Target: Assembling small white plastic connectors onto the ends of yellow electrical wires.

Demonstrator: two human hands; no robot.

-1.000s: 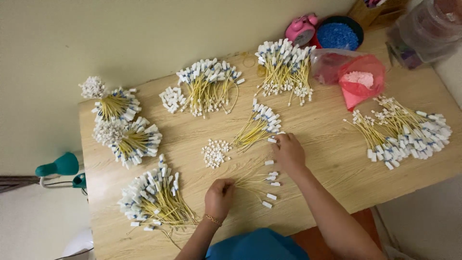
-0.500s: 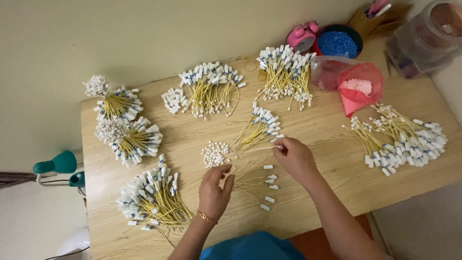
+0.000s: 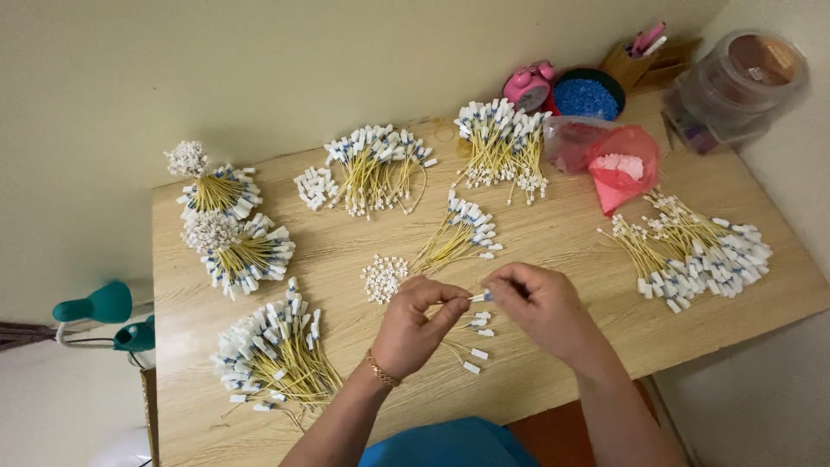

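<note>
Both hands meet above the front middle of the worktop [image 3: 553,251], and between them is one small white connector with a blue band [image 3: 480,297] on a thin yellow wire. The left hand [image 3: 419,324] pinches it from the left, thumb and forefinger closed at its left end; the right hand [image 3: 540,307] closes its fingertips on the right end, so each grip is clenched on the same piece. The connector's long axis runs roughly left to right, nearly level, along the line joining the two grips. Its yellow wire appears to trail down toward the loose connectors [image 3: 475,342] lying on the worktop just below the hands, though the exact run is too fine to trace. Neither hand is plainly nearer; the piece sits midway. A small heap of white caps [image 3: 383,278] lies near the left hand, up and to its left. A fanned bundle of finished wires [image 3: 458,235] lies just beyond the hands, well apart from the red bag [image 3: 624,164].
</note>
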